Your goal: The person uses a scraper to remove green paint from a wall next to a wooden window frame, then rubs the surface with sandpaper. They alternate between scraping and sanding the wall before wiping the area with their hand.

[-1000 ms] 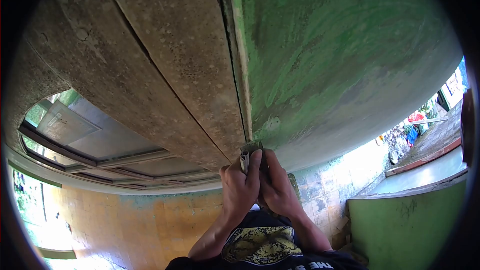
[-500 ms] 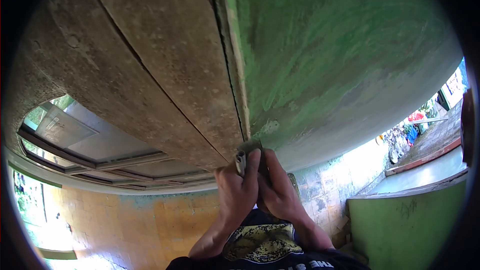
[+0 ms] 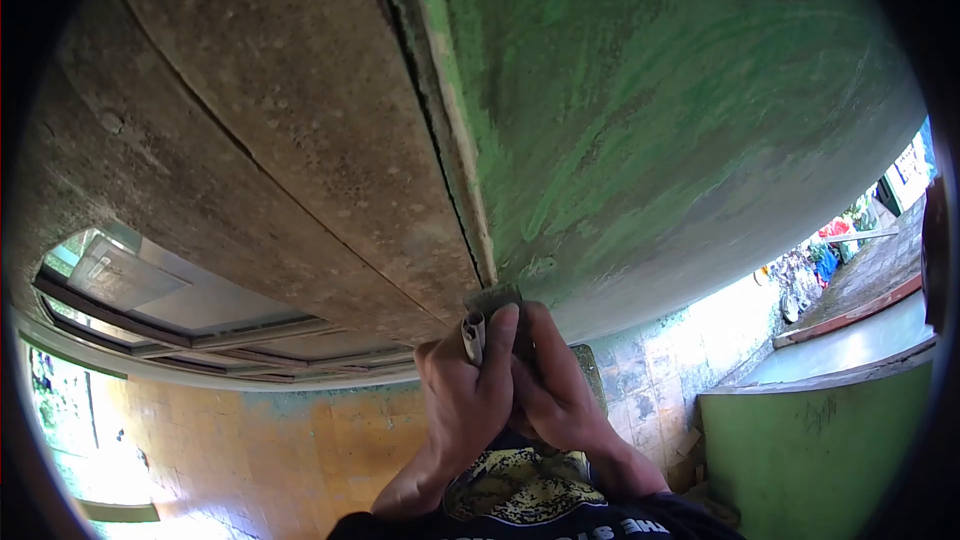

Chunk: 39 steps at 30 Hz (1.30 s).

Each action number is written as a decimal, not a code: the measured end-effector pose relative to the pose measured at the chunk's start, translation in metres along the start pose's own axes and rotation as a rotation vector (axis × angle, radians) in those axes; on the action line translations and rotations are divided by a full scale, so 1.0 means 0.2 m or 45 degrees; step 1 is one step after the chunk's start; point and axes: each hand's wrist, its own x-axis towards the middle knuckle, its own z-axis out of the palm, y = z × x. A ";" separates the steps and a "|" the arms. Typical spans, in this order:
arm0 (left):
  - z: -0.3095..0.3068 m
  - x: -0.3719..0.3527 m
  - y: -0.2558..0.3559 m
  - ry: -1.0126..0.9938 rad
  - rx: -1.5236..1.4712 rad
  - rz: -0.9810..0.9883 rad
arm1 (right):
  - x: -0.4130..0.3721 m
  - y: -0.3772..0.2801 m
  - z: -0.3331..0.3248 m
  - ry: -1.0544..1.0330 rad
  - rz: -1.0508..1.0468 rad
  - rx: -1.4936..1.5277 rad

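Observation:
A small dark, flat piece (image 3: pixel 493 297) stands up between my two hands, its top edge by the seam where the brown wooden boards (image 3: pixel 290 90) meet the green painted surface (image 3: pixel 640 100). My left hand (image 3: pixel 465 380) is closed on it, the thumb pressed along its face. A rolled greyish sheet (image 3: pixel 473 337) sticks up between the thumb and fingers of that hand. On the other side, my right hand (image 3: pixel 560 375) grips the same piece with bent fingers. The lower part of the piece is hidden by both hands.
At the left is a framed window panel (image 3: pixel 200 325) beside the boards. An orange-yellow tiled surface (image 3: pixel 320 440) lies below it. To the right are a green-sided basin (image 3: pixel 810 440), a whitish tiled wall (image 3: pixel 660 360) and colourful items (image 3: pixel 826 265) beyond.
The boards, seam and window panel have shifted slightly left in view. Both hands keep their grip on the dark piece, close to the seam, with the left hand a little further left.

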 end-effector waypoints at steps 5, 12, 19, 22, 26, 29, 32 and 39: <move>0.01 0.01 -0.05 -0.019 0.019 0.078 | -0.02 -0.05 0.01 0.020 0.336 0.134; -0.01 0.02 -0.04 -0.128 0.000 -0.050 | 0.01 -0.01 0.00 0.061 0.012 -0.110; -0.02 0.01 -0.05 -0.017 -0.052 0.030 | -0.02 -0.09 0.05 0.073 0.139 0.062; -0.04 0.01 -0.01 -0.151 -0.089 -0.126 | -0.03 -0.05 0.05 0.105 0.129 0.016; -0.03 0.01 -0.07 -0.115 -0.060 -0.024 | -0.01 0.01 0.06 0.181 -0.125 -0.263; -0.05 0.06 -0.02 -0.079 -0.082 0.046 | 0.03 -0.04 0.08 0.183 -0.178 -0.288; -0.08 0.05 0.01 -0.079 -0.075 0.039 | 0.03 -0.14 0.09 0.090 0.088 -0.080; -0.08 0.07 0.04 -0.128 -0.043 0.048 | 0.00 -0.08 0.08 0.083 0.141 0.042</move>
